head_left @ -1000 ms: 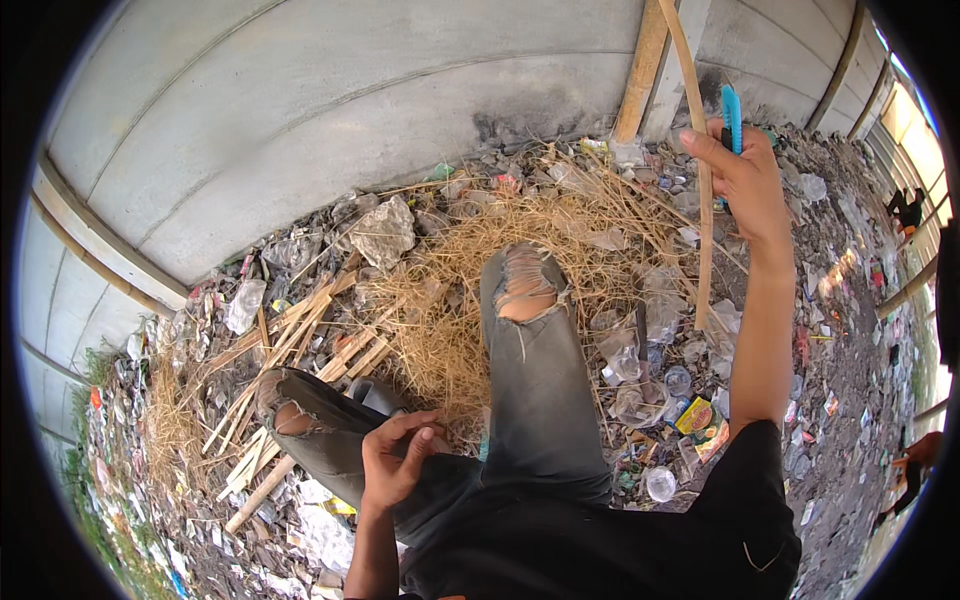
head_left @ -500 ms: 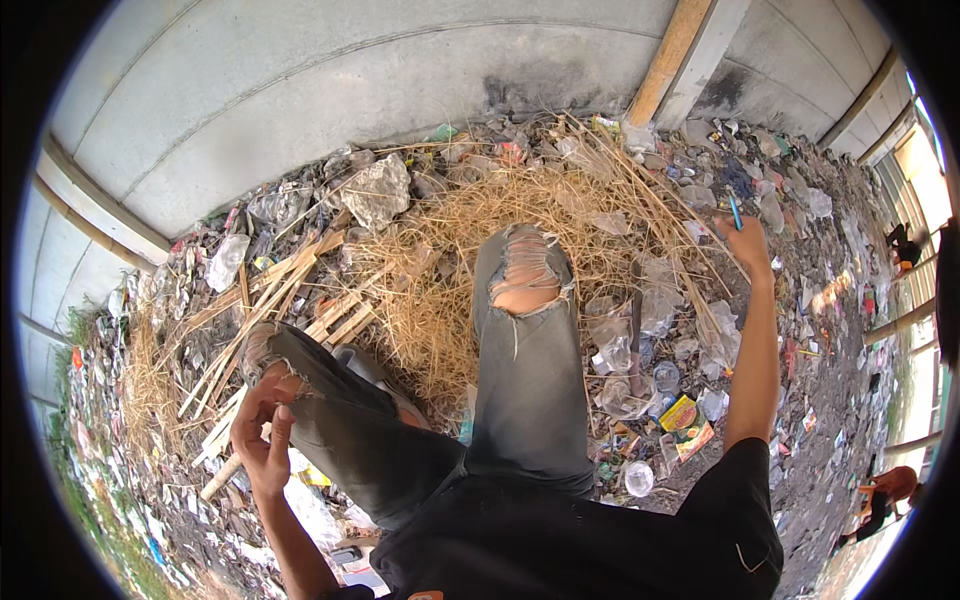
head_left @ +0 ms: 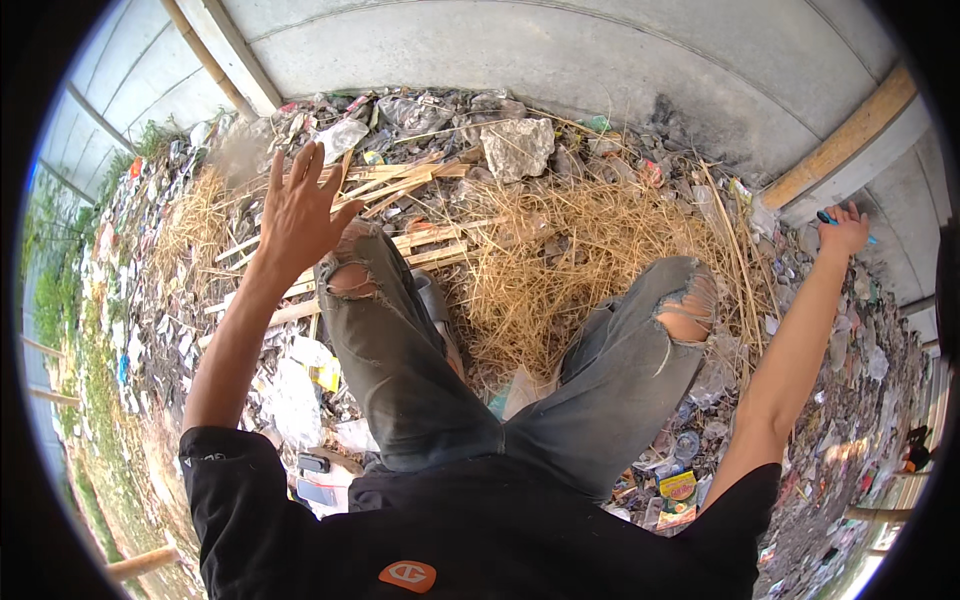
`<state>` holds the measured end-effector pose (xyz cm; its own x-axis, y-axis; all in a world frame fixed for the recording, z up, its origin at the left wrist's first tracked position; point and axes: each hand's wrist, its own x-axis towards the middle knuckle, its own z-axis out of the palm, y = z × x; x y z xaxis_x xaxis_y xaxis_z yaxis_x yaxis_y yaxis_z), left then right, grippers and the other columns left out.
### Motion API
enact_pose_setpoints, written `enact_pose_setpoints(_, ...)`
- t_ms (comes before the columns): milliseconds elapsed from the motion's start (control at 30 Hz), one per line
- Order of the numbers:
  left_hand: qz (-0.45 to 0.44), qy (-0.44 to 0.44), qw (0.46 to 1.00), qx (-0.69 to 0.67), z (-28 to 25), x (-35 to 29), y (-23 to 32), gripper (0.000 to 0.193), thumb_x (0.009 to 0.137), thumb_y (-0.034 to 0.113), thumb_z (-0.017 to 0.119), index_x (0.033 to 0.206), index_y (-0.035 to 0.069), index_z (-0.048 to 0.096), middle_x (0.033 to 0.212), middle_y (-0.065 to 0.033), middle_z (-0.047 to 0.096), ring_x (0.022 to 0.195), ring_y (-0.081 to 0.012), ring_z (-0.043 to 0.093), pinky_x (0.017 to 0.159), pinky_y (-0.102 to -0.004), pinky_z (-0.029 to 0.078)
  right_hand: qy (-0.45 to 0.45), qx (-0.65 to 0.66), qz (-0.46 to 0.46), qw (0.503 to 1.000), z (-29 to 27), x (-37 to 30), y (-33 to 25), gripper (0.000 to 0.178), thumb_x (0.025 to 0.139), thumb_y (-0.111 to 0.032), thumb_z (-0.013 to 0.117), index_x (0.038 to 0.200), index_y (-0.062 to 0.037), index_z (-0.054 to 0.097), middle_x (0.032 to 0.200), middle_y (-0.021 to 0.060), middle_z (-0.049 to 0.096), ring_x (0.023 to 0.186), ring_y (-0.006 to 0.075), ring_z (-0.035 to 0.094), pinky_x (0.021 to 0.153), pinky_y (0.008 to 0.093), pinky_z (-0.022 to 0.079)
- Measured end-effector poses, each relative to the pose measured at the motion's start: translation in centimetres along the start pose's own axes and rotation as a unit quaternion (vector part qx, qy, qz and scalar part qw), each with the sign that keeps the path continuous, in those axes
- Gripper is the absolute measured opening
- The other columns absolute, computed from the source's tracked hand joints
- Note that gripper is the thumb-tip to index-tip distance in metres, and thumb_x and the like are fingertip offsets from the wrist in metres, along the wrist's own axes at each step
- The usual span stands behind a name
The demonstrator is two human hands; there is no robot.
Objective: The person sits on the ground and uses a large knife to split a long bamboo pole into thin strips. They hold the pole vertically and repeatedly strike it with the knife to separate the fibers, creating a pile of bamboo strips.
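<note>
Head view: pale strips (head_left: 405,183) lie nearest the left hand (head_left: 300,210); a slim blue tool (head_left: 826,217) is held well apart in the right hand (head_left: 848,232).
The left hand is held spread and empty, with strips seen behind it and to its right; contact cannot be told. Their long axes are slanted from near left toward the ground's wall-side edge (head_left: 560,108). The right hand is closed around the tool, near that edge's right end, beside the post (head_left: 840,140).

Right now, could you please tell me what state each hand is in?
Left hand: open and spread, with no held object visible.
Right hand: closed around a slim blue tool.
</note>
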<state>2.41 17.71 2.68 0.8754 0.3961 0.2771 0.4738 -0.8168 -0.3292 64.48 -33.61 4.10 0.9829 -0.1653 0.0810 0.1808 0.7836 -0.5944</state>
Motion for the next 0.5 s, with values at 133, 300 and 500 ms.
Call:
enact_pose_setpoints(133, 0.038, -0.029, 0.994, -0.097, 2.7, -4.1, 5.5, 0.069, 0.097, 0.059, 0.051, 0.131, 0.001, 0.061, 0.149, -0.0217, 0.047, 0.147, -0.0346, 0.033, 0.124, -0.0571, 0.012, -0.139, -0.217, 0.044, 0.965, 9.4, -8.3, 8.8, 0.028, 0.093, -0.028, 0.068, 0.088, -0.0029, 0.057, 0.064, -0.0056, 0.026, 0.052, 0.0082, 0.029, 0.051, 0.0269, 0.025)
enact_pose_setpoints(300, 0.439, -0.47, 0.632, -0.431, 0.6, -14.4, 16.7, 0.067, 0.099, 0.058, 0.049, 0.132, 0.001, 0.059, 0.131, -0.0223, 0.059, 0.13, -0.0383, 0.052, 0.113, -0.0565, 0.034, -0.42, -0.509, -0.076, 0.747, 19.6, -18.6, 19.2, 0.031, 0.093, -0.031, 0.069, 0.077, -0.0052, 0.062, 0.058, -0.0066, 0.039, 0.052, 0.0064, 0.034, 0.051, 0.0284, 0.027)
enact_pose_setpoints(500, 0.064, -0.035, 0.68, -0.729, -1.4, -4.3, 8.4, 0.045, 0.096, 0.027, 0.068, 0.131, -0.001, 0.06, 0.11, -0.0181, 0.071, 0.105, -0.03, 0.069, 0.09, -0.039, 0.054, -0.592, -0.59, -0.077, 0.544, 21.4, -27.6, 24.5, 0.034, 0.093, -0.03, 0.068, 0.076, -0.0016, 0.062, 0.056, -0.0022, 0.042, 0.054, 0.0101, 0.037, 0.052, 0.0333, 0.03)
